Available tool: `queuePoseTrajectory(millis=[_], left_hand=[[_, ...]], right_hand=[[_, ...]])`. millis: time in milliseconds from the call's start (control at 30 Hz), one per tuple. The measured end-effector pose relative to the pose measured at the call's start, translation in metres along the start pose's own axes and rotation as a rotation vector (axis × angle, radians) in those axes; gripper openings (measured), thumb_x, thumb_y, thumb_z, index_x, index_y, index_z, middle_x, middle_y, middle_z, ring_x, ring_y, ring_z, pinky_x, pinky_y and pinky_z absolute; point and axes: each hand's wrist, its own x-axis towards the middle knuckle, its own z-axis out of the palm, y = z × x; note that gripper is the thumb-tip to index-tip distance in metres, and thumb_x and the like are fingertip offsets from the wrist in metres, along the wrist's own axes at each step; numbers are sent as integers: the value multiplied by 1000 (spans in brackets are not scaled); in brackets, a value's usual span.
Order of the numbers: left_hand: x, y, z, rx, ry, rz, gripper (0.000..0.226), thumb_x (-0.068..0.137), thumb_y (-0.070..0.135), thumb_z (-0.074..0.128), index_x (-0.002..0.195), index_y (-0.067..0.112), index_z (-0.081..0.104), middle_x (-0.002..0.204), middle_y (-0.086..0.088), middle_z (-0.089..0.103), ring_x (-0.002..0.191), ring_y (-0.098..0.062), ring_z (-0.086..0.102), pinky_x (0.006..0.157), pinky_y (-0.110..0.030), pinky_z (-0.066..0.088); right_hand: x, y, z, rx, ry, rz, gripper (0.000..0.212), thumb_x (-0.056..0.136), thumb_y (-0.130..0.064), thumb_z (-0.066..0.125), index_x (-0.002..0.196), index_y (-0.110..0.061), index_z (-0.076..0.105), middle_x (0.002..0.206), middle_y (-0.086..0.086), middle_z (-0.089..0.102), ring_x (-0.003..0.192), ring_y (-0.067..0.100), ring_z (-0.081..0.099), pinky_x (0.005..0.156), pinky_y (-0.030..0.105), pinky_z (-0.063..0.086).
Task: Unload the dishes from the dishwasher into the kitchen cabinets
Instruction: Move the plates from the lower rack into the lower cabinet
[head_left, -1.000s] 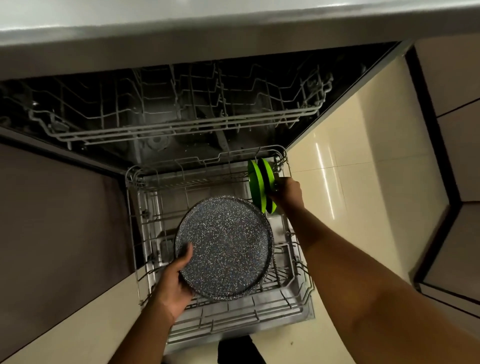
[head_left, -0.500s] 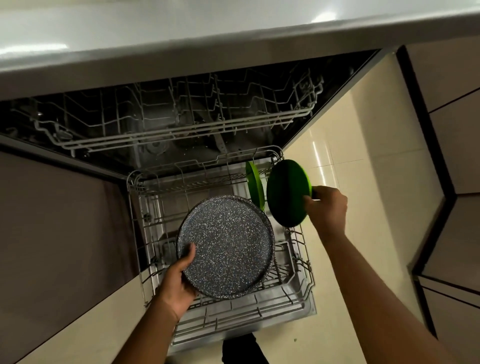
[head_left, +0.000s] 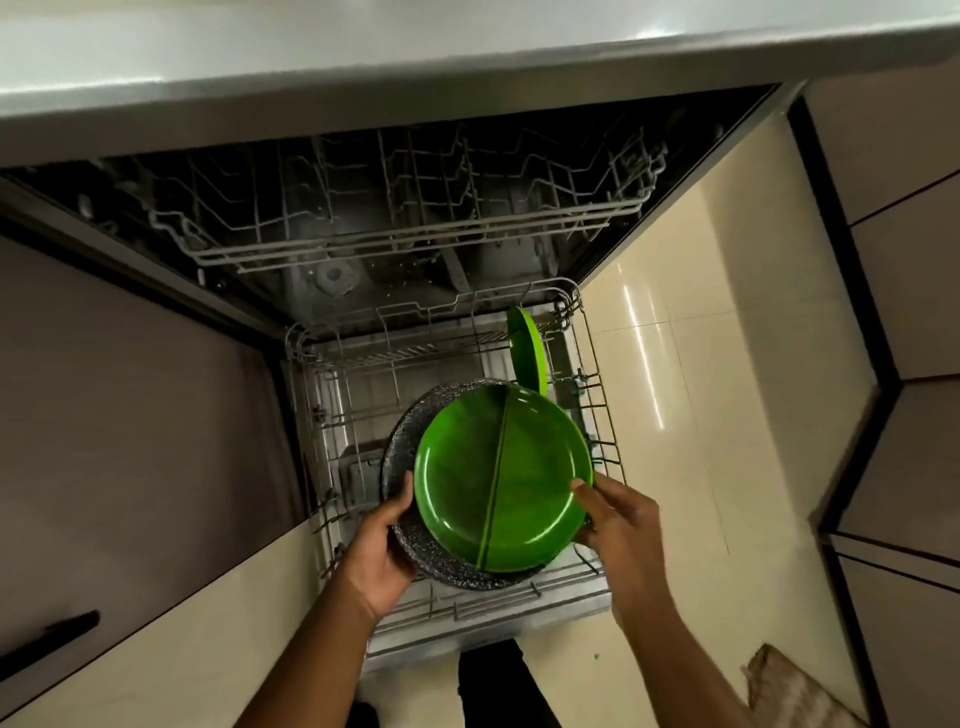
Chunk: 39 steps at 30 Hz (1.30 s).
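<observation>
A green plate (head_left: 501, 475) with a dividing ridge lies flat on top of a speckled dark grey plate (head_left: 410, 415), above the pulled-out lower rack (head_left: 597, 415). My left hand (head_left: 382, 551) grips the grey plate's left rim, thumb on top. My right hand (head_left: 618, 519) pinches the green plate's right rim. A second green plate (head_left: 527, 351) stands on edge at the rack's back right.
The upper rack (head_left: 415, 234) sits inside the open dishwasher under the grey countertop (head_left: 467, 57). Cream floor tiles (head_left: 675, 364) lie to the right, with cabinet fronts (head_left: 909, 260) beyond. A dark cabinet panel (head_left: 130, 389) flanks the left. A wooden object (head_left: 795, 686) lies at bottom right.
My right hand lifted one green plate out of the rack, turned it flat and brought it down onto the grey plate held by my left hand. The view shifted slightly.
</observation>
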Motion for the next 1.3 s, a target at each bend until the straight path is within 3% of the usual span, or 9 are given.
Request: queuePoseTrajectory(millis=[100, 200, 300, 467, 600, 767, 967, 1167, 1300], left_hand=[[-11, 0, -12, -47, -13, 0, 42, 88, 38, 62, 118, 9, 70, 128, -20, 64, 114, -37, 64, 84, -51, 56], [-19, 1, -25, -57, -26, 26, 47, 91, 38, 57, 127, 8, 63, 130, -21, 62, 116, -37, 63, 86, -51, 56], [-23, 2, -33, -66, 3, 25, 46, 90, 33, 56, 126, 6, 62, 125, -22, 65, 108, -35, 68, 78, -47, 59], [-23, 9, -41, -104, 7, 53, 36, 82, 29, 57, 99, 5, 77, 109, -20, 72, 92, -33, 73, 67, -45, 61], [-13, 15, -46, -105, 27, 60, 33, 80, 29, 57, 89, 8, 80, 102, -17, 75, 88, -30, 74, 64, -42, 61], [2, 14, -57, -86, 68, 78, 33, 81, 33, 59, 96, 13, 79, 108, -15, 74, 94, -29, 73, 68, -44, 60], [12, 17, -58, -66, 61, 105, 34, 85, 33, 56, 102, 13, 78, 109, -15, 73, 98, -29, 72, 71, -44, 59], [9, 18, -43, -51, 81, 117, 32, 83, 29, 58, 100, 11, 78, 109, -17, 73, 97, -30, 72, 71, -43, 59], [2, 20, -33, -34, 91, 113, 33, 84, 28, 58, 103, 9, 77, 113, -19, 71, 98, -31, 72, 72, -43, 60]], right_hand=[[0, 11, 14, -363, 81, -206, 20, 90, -12, 68, 75, -24, 72, 63, -7, 67, 58, 11, 62, 61, 33, 55], [-9, 13, 21, -820, 220, -480, 9, 84, -31, 77, 80, -23, 73, 73, -9, 59, 59, 9, 55, 54, 24, 44], [-12, 8, 21, -867, 270, -551, 21, 81, -46, 75, 85, -26, 75, 81, -11, 58, 63, 8, 54, 54, 20, 40], [26, -19, 11, -931, 498, -560, 41, 94, -51, 56, 66, -22, 65, 60, -13, 49, 46, -2, 39, 49, 14, 22], [104, -30, 25, -984, 263, -347, 31, 87, -55, 63, 95, -28, 75, 78, -3, 73, 68, 22, 67, 61, 24, 47], [188, -22, 60, -1148, 40, -303, 42, 82, -51, 69, 106, -16, 67, 95, 7, 71, 83, 28, 66, 70, 34, 55], [222, -15, 81, -1104, 0, -335, 30, 87, -14, 66, 117, -12, 63, 104, 14, 71, 85, 30, 65, 67, 32, 50], [182, -20, 52, -978, 157, -462, 24, 87, -12, 62, 110, -11, 68, 93, 13, 74, 72, 30, 64, 61, 29, 49], [137, -36, 0, -569, 261, -485, 36, 88, -13, 66, 124, -16, 67, 98, 5, 76, 74, 17, 72, 73, 31, 58]])
